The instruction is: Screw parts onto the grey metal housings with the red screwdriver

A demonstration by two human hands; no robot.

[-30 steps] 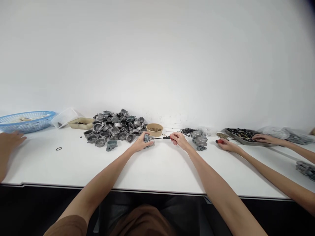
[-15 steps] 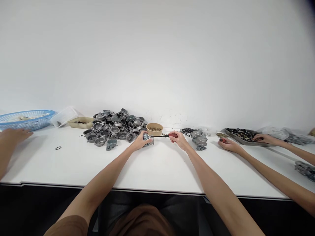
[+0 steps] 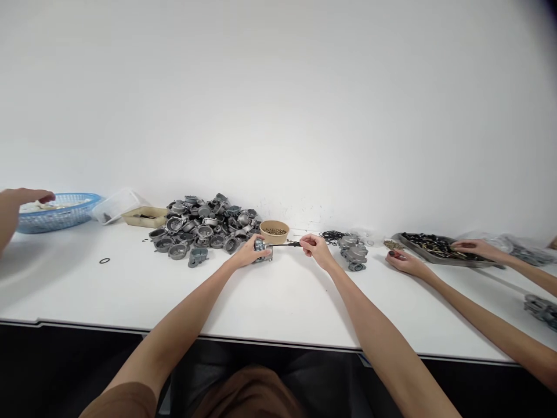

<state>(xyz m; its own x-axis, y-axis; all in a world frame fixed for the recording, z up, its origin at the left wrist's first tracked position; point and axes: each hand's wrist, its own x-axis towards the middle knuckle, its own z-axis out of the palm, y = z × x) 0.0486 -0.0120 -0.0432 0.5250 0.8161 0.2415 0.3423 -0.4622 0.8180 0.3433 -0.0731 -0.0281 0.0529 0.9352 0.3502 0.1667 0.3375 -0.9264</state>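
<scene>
I see the left hand (image 3: 249, 253) with its fingers clamped on a metal part (image 3: 262, 248) just near-left of the tan bowl (image 3: 274, 238), the right hand's (image 3: 318, 251) fingers closed round a screwdriver (image 3: 293, 244) pointing left at it.

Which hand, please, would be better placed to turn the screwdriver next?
Probably the right hand: it grips the screwdriver, whose shaft points towards the metal part held in the left hand.
</scene>
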